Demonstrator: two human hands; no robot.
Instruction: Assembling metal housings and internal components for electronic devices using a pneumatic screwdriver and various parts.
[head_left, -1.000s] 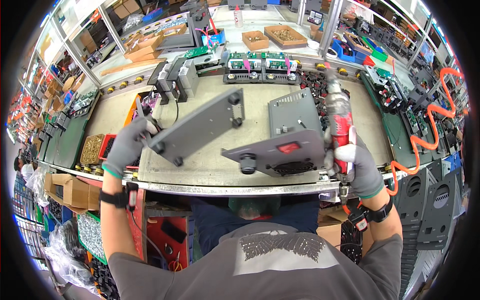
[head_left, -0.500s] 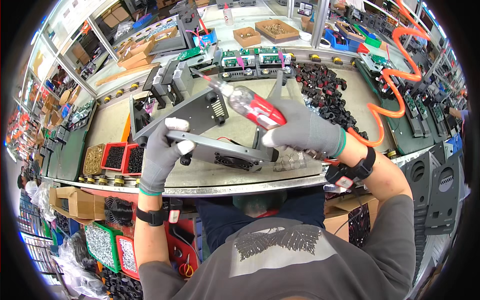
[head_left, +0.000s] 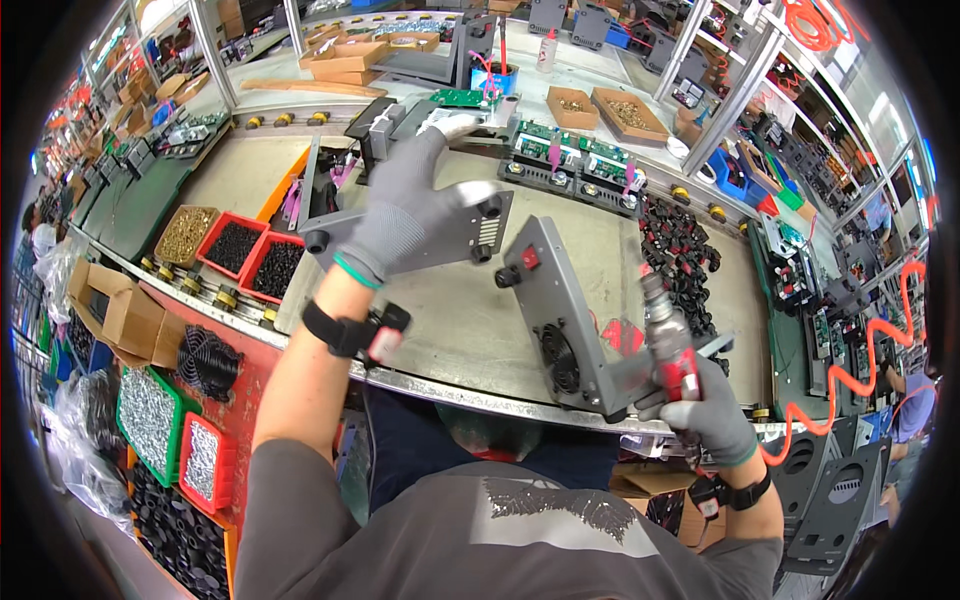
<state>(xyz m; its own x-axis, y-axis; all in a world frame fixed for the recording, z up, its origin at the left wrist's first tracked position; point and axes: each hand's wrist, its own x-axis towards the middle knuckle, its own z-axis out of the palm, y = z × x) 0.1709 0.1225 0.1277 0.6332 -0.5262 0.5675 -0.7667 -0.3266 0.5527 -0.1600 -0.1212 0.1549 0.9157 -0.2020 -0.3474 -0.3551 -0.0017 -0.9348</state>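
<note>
The red power driver [head_left: 677, 366] has swung, its long axis pointing forward.

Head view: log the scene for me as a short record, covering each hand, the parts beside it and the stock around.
Left: grey-gloved left hand, fingers spread, over the flat grey metal panel with round black feet
Right: grey-gloved right hand, gripping the red-and-grey power screwdriver, tip up
Chassis: grey metal chassis with red switch and black fan, close to the right hand; contact unclear
Rear: green circuit boards
Right side: heaped small black and red parts
Left side: red plastic bins of small black pieces
</note>
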